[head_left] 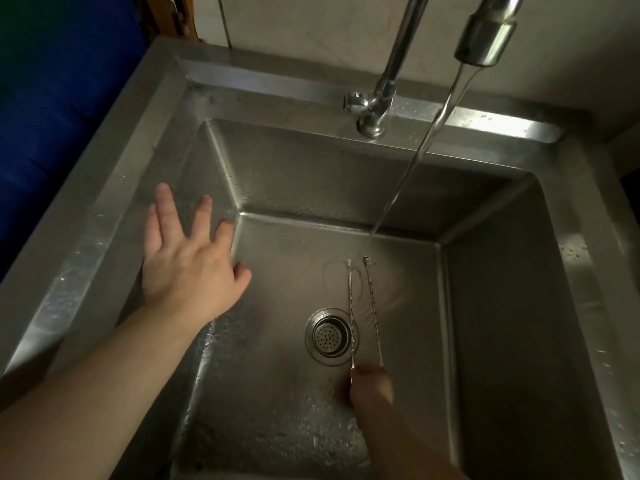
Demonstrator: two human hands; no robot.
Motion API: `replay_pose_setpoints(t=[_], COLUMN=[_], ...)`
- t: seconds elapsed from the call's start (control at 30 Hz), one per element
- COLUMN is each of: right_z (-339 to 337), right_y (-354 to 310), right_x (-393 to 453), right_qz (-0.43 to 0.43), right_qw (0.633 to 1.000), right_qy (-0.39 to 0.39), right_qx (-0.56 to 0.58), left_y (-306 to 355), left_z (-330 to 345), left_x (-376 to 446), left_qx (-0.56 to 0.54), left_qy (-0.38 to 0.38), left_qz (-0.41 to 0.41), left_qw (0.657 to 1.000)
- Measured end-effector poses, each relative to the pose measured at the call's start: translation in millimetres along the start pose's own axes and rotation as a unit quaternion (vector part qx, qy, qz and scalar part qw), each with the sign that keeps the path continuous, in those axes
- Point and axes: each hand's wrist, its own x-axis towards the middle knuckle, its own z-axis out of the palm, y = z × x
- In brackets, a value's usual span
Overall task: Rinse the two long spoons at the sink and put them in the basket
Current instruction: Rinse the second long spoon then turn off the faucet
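**Head view: two long spoons under running tap, stainless sink**

Right hand: closed around the lower ends of two long spoons, both with thin twisted stems, held side by side and slightly apart, pointing away from the person over the basin. Far tips sit where the water stream lands.

Left hand: open, fingers spread, palm down, empty, by the sink's left wall.

Sink: steel, wet. Drain strainer just left of the stems.

Faucet spout: upper right, running.
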Motion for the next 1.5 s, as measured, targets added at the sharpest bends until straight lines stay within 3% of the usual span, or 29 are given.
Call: replay_pose_setpoints(t=[0.3, 0.4, 0.5, 0.67, 0.9, 1.0, 1.13, 1.3, 1.5], right_z=[-11, -29, -61, -127, -150, -146, -139, -136, -132], right_y=[-10, -49, -110, -213, -281, -287, -296, -286, -274], right_x=[-3, -17, -39, -71, -81, -76, -76, -76, -85], right_qz=[-0.048, -0.151, -0.332, -0.581, -0.688, -0.685, -0.640, -0.650, -0.607], right_qw=[0.997, 0.987, 0.935, 0.791, 0.699, 0.701, 0.754, 0.749, 0.776], right_qy=[0.009, 0.048, 0.111, 0.177, 0.157, 0.119, 0.071, 0.051, 0.070], right_qx=[-0.052, 0.005, 0.055, 0.074, -0.114, -0.159, -0.129, -0.119, -0.157], left_y=[1, 1, 1, 0, -1, -1, -2, 0, 1], left_z=[-5, -5, -5, -6, -6, -7, -6, -5, -5], left_x=[0, 0, -1, -1, -1, -2, -1, -1, 0], left_qx=[0.009, -0.012, -0.024, -0.045, -0.054, -0.052, -0.045, -0.048, -0.038], left_qy=[-0.013, -0.011, -0.014, -0.020, -0.025, -0.025, -0.024, -0.019, -0.020], left_qz=[-0.010, -0.012, -0.012, -0.006, 0.002, 0.001, 0.003, 0.001, -0.003], left_qw=[1.000, 1.000, 1.000, 0.999, 0.998, 0.998, 0.999, 0.999, 0.999])
